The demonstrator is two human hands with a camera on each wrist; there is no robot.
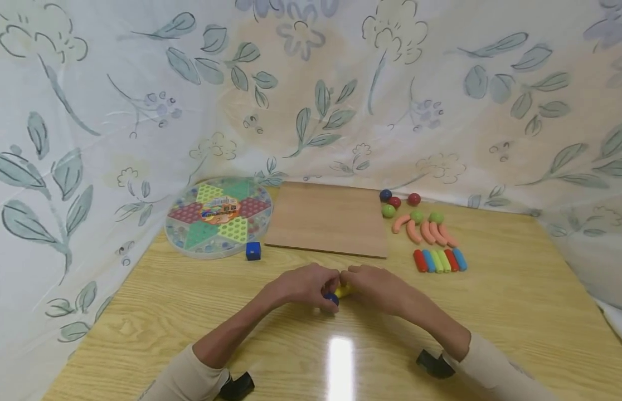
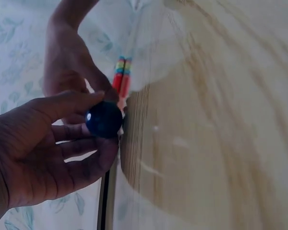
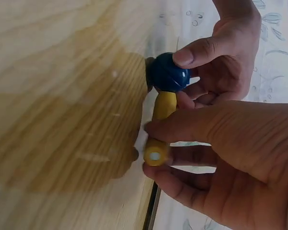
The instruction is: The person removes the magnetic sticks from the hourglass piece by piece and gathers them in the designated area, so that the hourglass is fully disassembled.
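Observation:
Between thumb and fingers, my left hand (image 1: 310, 284) pinches a dark blue ball (image 3: 167, 72), close over the wooden table. My right hand (image 1: 380, 287) grips a yellow rod (image 3: 164, 106) with a pale disc in its near end. In the right wrist view the rod's far end meets the ball. From the left wrist side, the ball (image 2: 104, 120) hides most of the rod. A blue cube (image 1: 253, 251) stands on the table beyond my left hand.
A wooden board (image 1: 328, 218) lies ahead of the hands, with a round star-patterned game board (image 1: 236, 229) at its left. To its right are red, green and blue balls (image 1: 414, 199), curved orange rods (image 1: 413, 231) and a row of short coloured rods (image 1: 440, 260). Floral cloth (image 1: 311, 100) hangs behind.

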